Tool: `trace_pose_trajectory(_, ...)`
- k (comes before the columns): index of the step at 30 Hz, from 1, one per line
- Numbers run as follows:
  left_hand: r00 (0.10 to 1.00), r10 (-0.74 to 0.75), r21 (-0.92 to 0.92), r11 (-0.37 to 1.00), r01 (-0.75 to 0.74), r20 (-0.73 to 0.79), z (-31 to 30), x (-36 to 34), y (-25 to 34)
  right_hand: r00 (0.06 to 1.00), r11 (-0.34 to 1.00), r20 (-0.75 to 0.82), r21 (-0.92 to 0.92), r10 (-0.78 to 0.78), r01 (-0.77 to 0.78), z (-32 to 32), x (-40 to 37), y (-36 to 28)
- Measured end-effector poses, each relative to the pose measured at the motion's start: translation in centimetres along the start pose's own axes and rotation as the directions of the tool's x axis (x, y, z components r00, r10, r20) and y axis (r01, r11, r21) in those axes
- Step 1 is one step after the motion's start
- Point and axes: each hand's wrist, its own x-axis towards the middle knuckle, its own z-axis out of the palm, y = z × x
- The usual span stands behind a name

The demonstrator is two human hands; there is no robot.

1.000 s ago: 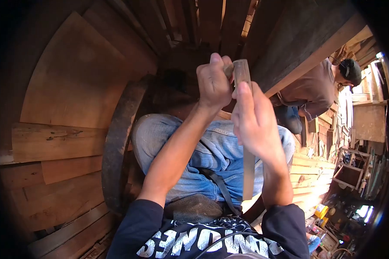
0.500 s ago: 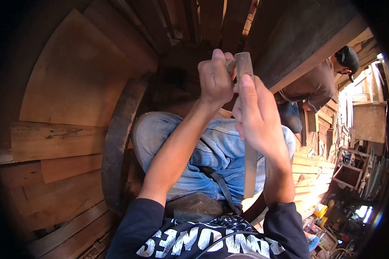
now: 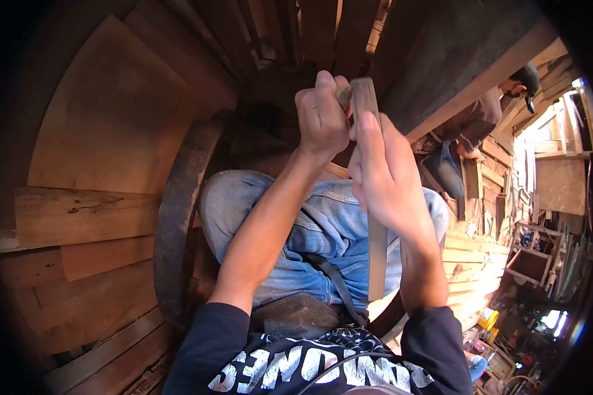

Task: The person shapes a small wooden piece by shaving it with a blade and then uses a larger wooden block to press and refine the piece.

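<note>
My left hand (image 3: 323, 120) is closed around a small grey-brown piece (image 3: 343, 97), of which only the end shows above the fingers. Right beside it, my right hand (image 3: 385, 172) grips a long, flat wooden strip (image 3: 377, 257), thumb laid along its upper part. The strip's top end stands up near the left fist, and its lower end reaches down over my lap. Blue jeans (image 3: 323, 224) on my bent legs are below both hands. Whether the small piece touches the strip cannot be made out.
A curved dark wooden piece (image 3: 181, 224) stands left of my knee, with stacked boards (image 3: 85, 214) beyond it. A thick beam (image 3: 481, 82) slants across the upper right. Behind it a co-worker (image 3: 478, 118) in a dark cap bends forward. A yellow container (image 3: 487, 318) is at lower right.
Both hands have shifted slightly left, with the strip's top tilting a little further left. The co-worker has bent lower, and the arm has moved down.
</note>
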Motion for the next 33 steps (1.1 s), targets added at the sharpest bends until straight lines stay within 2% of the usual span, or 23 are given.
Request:
trace_pose_trajectory(2,1.000,0.012,0.082,0.997,-0.011,-0.017,0.0,-0.5,-0.2,1.000,1.000,-0.013,0.008,-0.009,0.009,0.0,0.2,0.3)
trace_pose_trajectory(3,0.997,-0.072,-0.057,0.996,0.071,-0.025,0.3,-0.7,-0.1,1.000,1.000,0.000,0.001,0.000,0.000,-0.4,1.2,0.0)
trace_pose_trajectory(6,0.996,-0.083,-0.072,0.994,0.085,0.022,0.0,-0.8,0.1,1.000,1.000,0.009,-0.002,-0.002,0.002,-0.5,1.8,-0.3)
trace_pose_trajectory(8,0.998,-0.064,-0.125,0.990,0.063,-0.007,0.0,0.0,0.0,1.000,0.999,-0.011,-0.043,-0.017,0.017,0.0,0.3,-0.2)
trace_pose_trajectory(10,1.000,0.004,0.072,0.997,-0.003,-0.014,0.1,-0.2,0.1,1.000,1.000,-0.002,-0.016,0.017,-0.017,-0.1,0.2,-0.1)
trace_pose_trajectory(12,0.998,-0.050,-0.008,0.999,0.050,-0.026,0.4,-0.8,0.1,1.000,0.999,-0.010,-0.047,-0.016,0.016,-0.7,1.8,-0.5)
trace_pose_trajectory(14,0.999,-0.032,-0.122,0.992,0.028,-0.034,0.4,-0.6,0.1,1.000,0.999,0.010,-0.035,-0.009,0.009,-0.7,1.9,-0.8)
trace_pose_trajectory(16,0.999,-0.011,-0.100,0.995,0.008,-0.034,0.2,0.1,-0.3,0.999,0.995,-0.018,-0.091,-0.044,0.042,-0.1,0.7,-0.4)
trace_pose_trajectory(17,0.996,0.076,0.053,0.996,-0.073,-0.053,0.2,0.2,-0.3,0.999,0.995,-0.024,0.088,-0.045,0.047,0.5,0.4,0.8)
trace_pose_trajectory(18,0.987,0.150,0.205,0.969,-0.137,-0.053,0.2,-0.2,-0.4,0.999,0.995,-0.020,0.091,-0.033,0.035,0.4,0.5,0.5)
trace_pose_trajectory(20,0.986,0.136,0.157,0.980,-0.120,-0.093,0.6,-0.6,-0.3,0.999,0.998,-0.035,-0.062,0.006,-0.008,-0.6,2.0,-0.6)
trace_pose_trajectory(22,0.999,0.033,0.019,0.999,-0.034,0.021,0.2,-0.4,0.2,1.000,0.999,-0.006,-0.040,0.026,-0.027,-0.8,2.5,-0.9)
trace_pose_trajectory(23,0.997,-0.075,-0.116,0.991,0.072,-0.016,0.3,-0.6,0.2,1.000,0.999,-0.008,-0.048,0.019,-0.019,-0.9,2.6,-1.2)
trace_pose_trajectory(24,0.997,-0.068,-0.110,0.992,0.065,-0.021,0.5,-0.3,0.2,1.000,0.999,-0.009,-0.047,0.014,-0.014,-0.8,2.7,-1.4)
trace_pose_trajectory(26,0.995,0.075,0.126,0.990,-0.067,-0.059,0.5,-0.4,0.2,1.000,0.999,-0.008,-0.045,0.023,-0.023,-0.4,2.4,-1.3)
trace_pose_trajectory(28,0.998,0.045,0.084,0.996,-0.042,-0.035,0.5,-0.7,0.1,0.999,0.997,-0.024,-0.059,0.046,-0.048,-0.6,1.7,-1.0)
trace_pose_trajectory(30,0.998,-0.053,-0.067,0.996,0.052,-0.016,0.4,-0.6,0.2,0.999,0.997,-0.037,-0.075,0.005,-0.007,-0.4,1.7,-0.6)
trace_pose_trajectory(31,0.999,-0.042,-0.133,0.990,0.041,0.000,0.3,-0.5,0.0,0.999,0.997,-0.041,-0.072,-0.010,0.007,-0.2,1.1,-0.5)
trace_pose_trajectory(32,0.999,-0.034,-0.127,0.991,0.033,-0.005,0.2,-0.1,-0.2,0.998,0.998,-0.049,-0.062,-0.026,0.023,0.0,0.7,-0.5)
trace_pose_trajectory(33,0.998,0.049,-0.009,0.999,-0.050,-0.042,0.2,0.2,-0.4,0.999,0.996,-0.037,-0.090,0.022,-0.025,-0.1,0.4,-0.8)
